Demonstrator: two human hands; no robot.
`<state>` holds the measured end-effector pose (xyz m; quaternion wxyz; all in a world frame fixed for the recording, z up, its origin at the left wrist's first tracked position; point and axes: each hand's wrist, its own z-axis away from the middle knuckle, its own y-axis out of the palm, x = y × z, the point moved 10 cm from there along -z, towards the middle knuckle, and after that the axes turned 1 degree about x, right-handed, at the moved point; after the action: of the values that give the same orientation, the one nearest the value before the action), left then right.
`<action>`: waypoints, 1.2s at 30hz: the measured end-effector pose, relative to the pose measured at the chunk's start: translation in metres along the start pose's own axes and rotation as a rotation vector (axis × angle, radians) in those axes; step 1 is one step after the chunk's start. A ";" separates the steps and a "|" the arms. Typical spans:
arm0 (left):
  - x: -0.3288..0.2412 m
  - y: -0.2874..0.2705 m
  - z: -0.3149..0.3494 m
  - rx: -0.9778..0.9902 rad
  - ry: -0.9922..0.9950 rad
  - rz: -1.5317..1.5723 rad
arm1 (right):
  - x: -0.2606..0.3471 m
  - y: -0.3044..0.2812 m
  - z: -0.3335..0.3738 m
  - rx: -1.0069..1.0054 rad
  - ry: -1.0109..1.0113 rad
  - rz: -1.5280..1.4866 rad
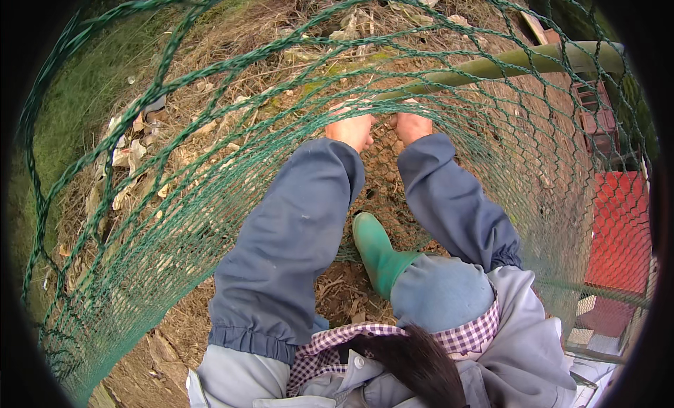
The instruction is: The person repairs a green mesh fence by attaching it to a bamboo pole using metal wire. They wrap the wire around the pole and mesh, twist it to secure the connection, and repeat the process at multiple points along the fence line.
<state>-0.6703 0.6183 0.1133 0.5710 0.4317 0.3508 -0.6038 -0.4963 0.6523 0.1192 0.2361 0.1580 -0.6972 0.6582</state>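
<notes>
A green knotted net (246,145) spreads all round me, and its strands draw together in the middle, at my two hands. My left hand (349,129) has its fingers curled closed at the gathered mesh, with strands running over its back. Close to its right, my right hand (413,122) is also closed at the net, its fingertips mostly hidden. A greenish bamboo pole (505,63) slants from the upper right, its lower end behind the mesh just above my hands. Whether either hand touches the pole I cannot tell.
My green rubber boot (375,250) stands on brown soil (344,289) below my hands. Dry straw, stones and pale scraps (130,155) lie to the left. Beyond the mesh on the right are a red panel (618,229) and a reddish plastic crate (595,112).
</notes>
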 end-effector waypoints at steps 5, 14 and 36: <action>0.016 -0.005 -0.009 -0.002 -0.093 0.192 | 0.014 -0.004 0.006 0.036 -0.008 -0.140; 0.032 -0.005 -0.019 -0.022 -0.068 0.251 | 0.032 -0.004 0.018 -0.149 -0.334 0.551; 0.017 -0.003 -0.004 0.022 -0.130 0.373 | 0.043 -0.019 0.022 -0.202 -0.428 0.380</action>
<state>-0.6721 0.6154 0.0965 0.6899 0.4554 0.2204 -0.5178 -0.5251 0.6331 0.1581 -0.0291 0.1354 -0.8100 0.5698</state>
